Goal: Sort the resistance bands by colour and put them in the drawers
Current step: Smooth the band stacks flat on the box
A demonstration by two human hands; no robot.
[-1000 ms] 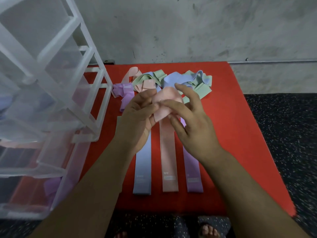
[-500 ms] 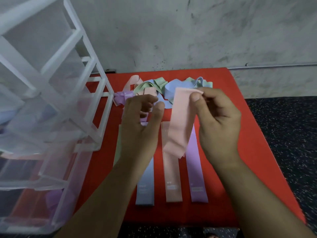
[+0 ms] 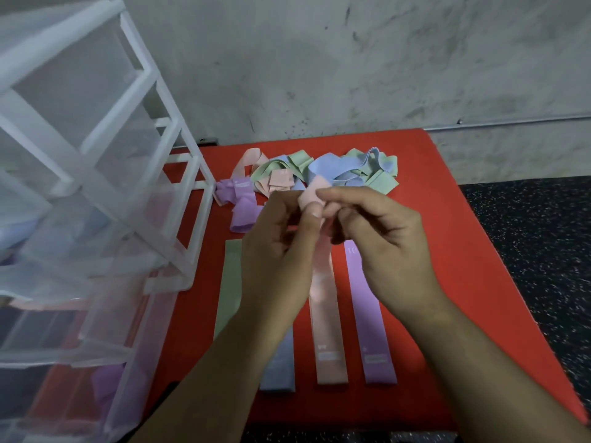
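Both hands hold a pink resistance band (image 3: pixel 311 195) above the red mat. My left hand (image 3: pixel 281 251) pinches its top end with thumb and fingers. My right hand (image 3: pixel 380 244) grips the same end from the right, and the band hangs down between the hands. Flat on the mat below lie a green band (image 3: pixel 228 282), a blue band (image 3: pixel 278 369), a pink band (image 3: pixel 329 340) and a purple band (image 3: pixel 371 324), side by side. A tangled pile of mixed bands (image 3: pixel 319 171) sits at the mat's far end. The clear plastic drawer unit (image 3: pixel 96 219) stands at the left.
The red mat (image 3: pixel 447 251) lies on a dark speckled floor (image 3: pixel 527 235), against a grey wall. The drawer unit's lower drawers stick out toward me and hold pink and purple bands. A loose purple band (image 3: pixel 240 203) lies near the unit's foot.
My hands came together. The pink band, held up spread by my right hand half a second ago, is now pinched at its top by both hands.
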